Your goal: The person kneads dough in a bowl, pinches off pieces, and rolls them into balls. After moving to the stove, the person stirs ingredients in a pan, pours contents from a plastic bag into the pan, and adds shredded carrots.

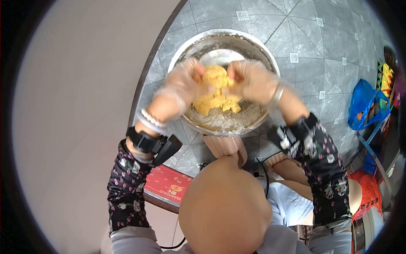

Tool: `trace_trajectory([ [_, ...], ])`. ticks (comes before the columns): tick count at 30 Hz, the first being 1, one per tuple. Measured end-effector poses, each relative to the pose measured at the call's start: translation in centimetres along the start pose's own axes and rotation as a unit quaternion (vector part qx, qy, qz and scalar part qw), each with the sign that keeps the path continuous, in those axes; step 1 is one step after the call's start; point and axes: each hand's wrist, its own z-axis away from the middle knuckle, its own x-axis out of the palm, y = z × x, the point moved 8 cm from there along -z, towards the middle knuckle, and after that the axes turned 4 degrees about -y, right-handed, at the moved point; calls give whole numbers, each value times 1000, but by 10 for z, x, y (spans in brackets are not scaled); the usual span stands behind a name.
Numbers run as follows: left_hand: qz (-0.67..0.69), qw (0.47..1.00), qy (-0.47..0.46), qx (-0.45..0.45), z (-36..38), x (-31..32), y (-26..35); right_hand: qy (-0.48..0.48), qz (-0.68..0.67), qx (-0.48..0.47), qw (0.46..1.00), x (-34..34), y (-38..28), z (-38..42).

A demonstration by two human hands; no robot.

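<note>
A large round metal bowl [222, 122], smeared with flour and dough residue, stands below my hands. Yellow, crumbly-looking dough [216, 82] is between my hands, over the bowl. My left hand [182, 84], in a thin clear plastic glove, grips the dough's left side with bent fingers. On the other side, my right hand [256, 82], also gloved, pinches the dough's right edge. Both hands are slightly blurred by motion. The lower dough has a ragged edge, and whether it touches the bowl's bottom is hard to tell.
The bowl rests on a grey tiled-pattern surface [304, 46] with a dark curved edge at left. A red printed box or sheet [167, 184] lies near my left elbow. At right are a blue plastic bag [363, 106] with items inside and a red bag [367, 192].
</note>
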Motion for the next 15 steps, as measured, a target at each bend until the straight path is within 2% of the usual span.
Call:
trace_trajectory([
  [2,-194,970,-34,144,11,12,23,100,197,-179,959,15,-24,22],
  [4,-361,903,-72,221,5,37,9,91,191,-153,965,43,-1,18],
  [7,-388,878,-77,270,-5,58,-7,32,224,-69,972,65,22,0],
  [8,-407,881,-92,225,-9,63,-15,3,239,-33,970,70,28,-4],
  [10,-445,878,-119,132,-12,70,-27,-37,320,-57,945,77,26,-12],
  [11,-454,868,-100,176,-9,73,-22,-55,372,-81,923,80,24,-16],
  [12,-461,865,-106,165,-10,75,-27,-71,420,-106,899,84,22,-20],
  [15,-455,864,-153,152,-21,76,-16,-91,415,-29,905,70,19,-26],
])
